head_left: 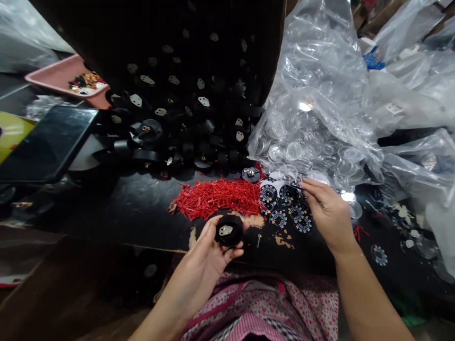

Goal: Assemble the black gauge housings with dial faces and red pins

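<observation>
Two hands (213,251) (329,213); one black disc (229,230) held; one phone (46,142); one pink tray (53,78).

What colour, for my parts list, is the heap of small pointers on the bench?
Red; the pointers show best in the head view.

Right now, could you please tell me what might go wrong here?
The left hand holds the black housing only by its fingertips near the edge of the table, so it might drop. The right hand, reaching the dial faces, could brush and scatter the red pointers beside them.
</observation>
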### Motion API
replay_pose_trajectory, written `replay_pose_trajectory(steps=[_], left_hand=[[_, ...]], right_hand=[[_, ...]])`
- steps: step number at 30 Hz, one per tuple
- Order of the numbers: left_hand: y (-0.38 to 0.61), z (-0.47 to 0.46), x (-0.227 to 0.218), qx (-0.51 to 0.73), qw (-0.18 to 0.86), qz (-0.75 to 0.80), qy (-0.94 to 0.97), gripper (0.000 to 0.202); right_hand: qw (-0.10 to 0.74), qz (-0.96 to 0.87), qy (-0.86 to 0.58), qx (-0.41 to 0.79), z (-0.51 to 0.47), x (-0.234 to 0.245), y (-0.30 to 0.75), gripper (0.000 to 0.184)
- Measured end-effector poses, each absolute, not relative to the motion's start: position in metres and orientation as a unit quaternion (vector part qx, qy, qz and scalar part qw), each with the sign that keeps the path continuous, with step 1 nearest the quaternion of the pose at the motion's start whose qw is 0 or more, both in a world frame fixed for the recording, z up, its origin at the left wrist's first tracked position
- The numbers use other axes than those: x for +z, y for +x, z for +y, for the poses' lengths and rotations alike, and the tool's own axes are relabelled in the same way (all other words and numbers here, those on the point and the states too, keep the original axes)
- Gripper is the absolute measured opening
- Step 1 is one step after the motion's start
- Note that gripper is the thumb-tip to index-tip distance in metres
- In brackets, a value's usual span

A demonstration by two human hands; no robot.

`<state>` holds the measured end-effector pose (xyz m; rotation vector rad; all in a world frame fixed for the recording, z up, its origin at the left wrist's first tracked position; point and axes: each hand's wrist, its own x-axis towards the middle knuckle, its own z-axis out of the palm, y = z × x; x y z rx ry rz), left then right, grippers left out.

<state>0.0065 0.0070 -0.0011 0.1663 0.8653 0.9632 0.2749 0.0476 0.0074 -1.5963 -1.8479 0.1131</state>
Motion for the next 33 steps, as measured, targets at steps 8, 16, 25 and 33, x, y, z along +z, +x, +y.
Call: replay_pose_trajectory(steps=[8, 16, 25, 33], left_hand=[[0.025, 0.014, 0.007, 0.414, 0.854, 0.307, 0.066, 0.034], [0.026, 0.015, -0.001, 0.463, 0.771, 0.41, 0.151, 0.027], [0.036, -0.001, -0.005, 0.414, 0.756, 0.439, 0.254, 0.035], [0.029, 0.001, -0.006, 0.369, 0.754, 0.46, 0.289, 0.036]], right_hand=[[0.356, -0.519, -0.659, 0.412, 0.017, 0.032, 0.215, 0.019], [0.345, -0.528, -0.66, 0.408, 0.019, 0.035, 0.207, 0.017], [0.316, -0.622, -0.624, 0.353, 0.021, 0.041, 0.182, 0.005], [0.26, -0.611, -0.623, 0.413, 0.021, 0.042, 0.193, 0.01]])
